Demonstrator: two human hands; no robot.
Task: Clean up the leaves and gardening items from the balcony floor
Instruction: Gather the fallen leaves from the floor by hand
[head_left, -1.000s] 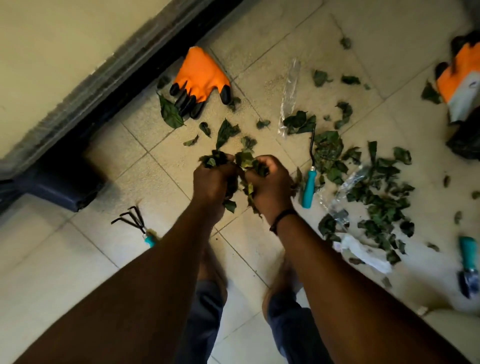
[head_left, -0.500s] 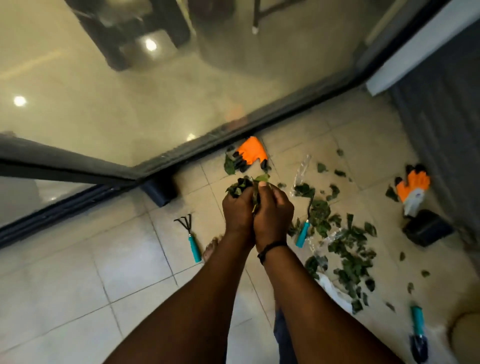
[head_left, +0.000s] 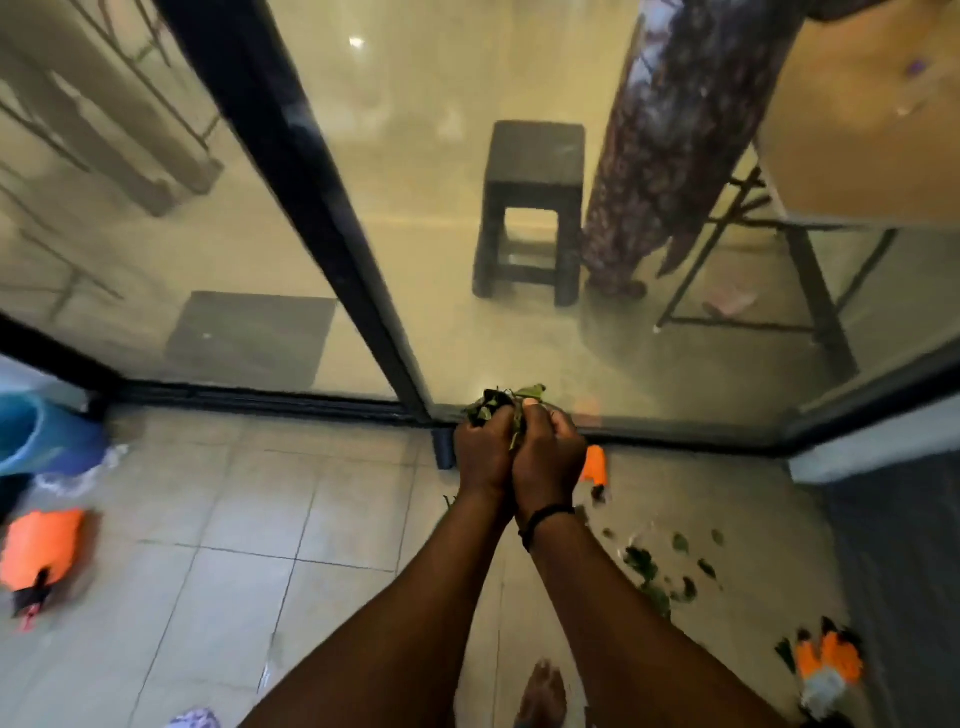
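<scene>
My left hand and my right hand are pressed together, cupped around a bunch of green leaves that sticks out above the fingers. They are raised above the tiled floor, in front of the glass door's black bottom rail. More loose leaves lie on the floor to the lower right. An orange glove shows partly behind my right hand. A second orange glove lies at the lower right.
A blue bucket stands at the far left, with an orange object on the tiles below it. Black door frame and glass panels run across the back. My bare foot is at the bottom. A dark wall is at right.
I have risen and my view has swung up and left; the hands lifted the leaf bunch off the floor and closed tighter together. The hand tools have left the view.
</scene>
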